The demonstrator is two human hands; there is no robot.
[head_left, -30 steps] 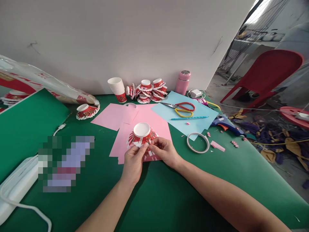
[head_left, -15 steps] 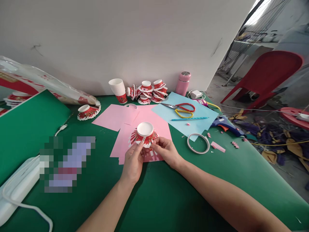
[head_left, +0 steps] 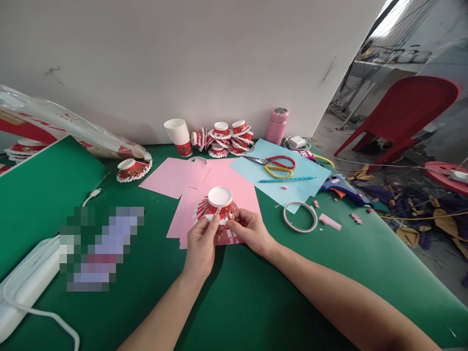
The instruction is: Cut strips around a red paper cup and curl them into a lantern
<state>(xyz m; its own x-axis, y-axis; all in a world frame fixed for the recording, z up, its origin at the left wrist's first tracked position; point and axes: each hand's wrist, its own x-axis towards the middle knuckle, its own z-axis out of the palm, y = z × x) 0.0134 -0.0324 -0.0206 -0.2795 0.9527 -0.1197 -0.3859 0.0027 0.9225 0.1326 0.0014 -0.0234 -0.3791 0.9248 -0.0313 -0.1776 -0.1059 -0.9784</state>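
A red and white paper cup (head_left: 220, 197), its side cut into strips that fan outward, is upside down with its white base on top. My left hand (head_left: 202, 241) pinches the near strips between thumb and fingers. Close beside it, my right hand (head_left: 252, 231) pinches strips on the cup's near right side. Under the cup lie pink paper sheets (head_left: 183, 222). The fingertips cover part of the near rim, so the exact fold of the strips there is hidden.
Behind stand stacked cups (head_left: 177, 131), several cut cups (head_left: 221, 139) and a pink flask (head_left: 277, 126). On the right are scissors (head_left: 280, 170), a blue pencil (head_left: 287, 180), a tape roll (head_left: 300, 217) and a glue gun (head_left: 345, 191). Another cut cup (head_left: 133, 169) sits left.
Both hands and the cup have hardly moved. The fingers have shifted slightly along the near strips, with the right fingertips a little closer to the left thumb.
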